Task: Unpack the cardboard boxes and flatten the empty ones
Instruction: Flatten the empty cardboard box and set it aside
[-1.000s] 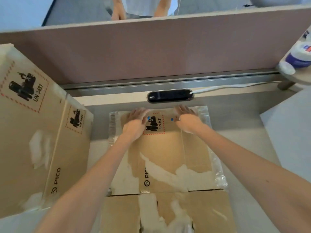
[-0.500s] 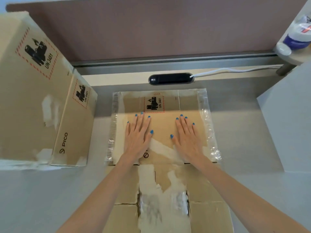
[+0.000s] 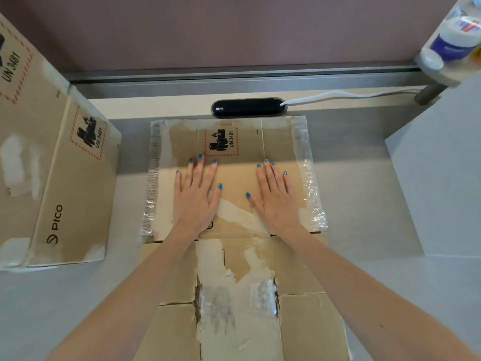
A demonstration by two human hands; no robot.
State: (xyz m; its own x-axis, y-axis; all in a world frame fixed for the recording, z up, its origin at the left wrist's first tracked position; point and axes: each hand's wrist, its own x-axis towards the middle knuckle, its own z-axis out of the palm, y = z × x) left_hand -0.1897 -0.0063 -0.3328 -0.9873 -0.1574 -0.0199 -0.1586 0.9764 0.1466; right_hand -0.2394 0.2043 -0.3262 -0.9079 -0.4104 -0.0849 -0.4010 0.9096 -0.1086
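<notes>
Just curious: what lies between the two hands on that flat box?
Head view: only the flattened box, brown with a torn whitish patch, between left hand and right hand.

- We see the flattened box [image 3: 234, 175] in brown cardboard, blotched with white torn patches.
- Its label [image 3: 221, 140] has a red dashed border around black symbols and a black "UN 3481".
- The upright box [image 3: 75, 191] is the same brown, with a matching red-and-black mark and a black "PICO" logo.
- We note bright blue nails on the left grip [image 3: 196, 196] and the right grip [image 3: 276, 199].
- The tabletop [image 3: 364, 204] is pale grey and the partition [image 3: 234, 29] is dull mauve-brown.
- The socket [image 3: 248, 108] is black, its cable [image 3: 338, 94] white, and the bottle [image 3: 453, 40] white and blue.
</notes>
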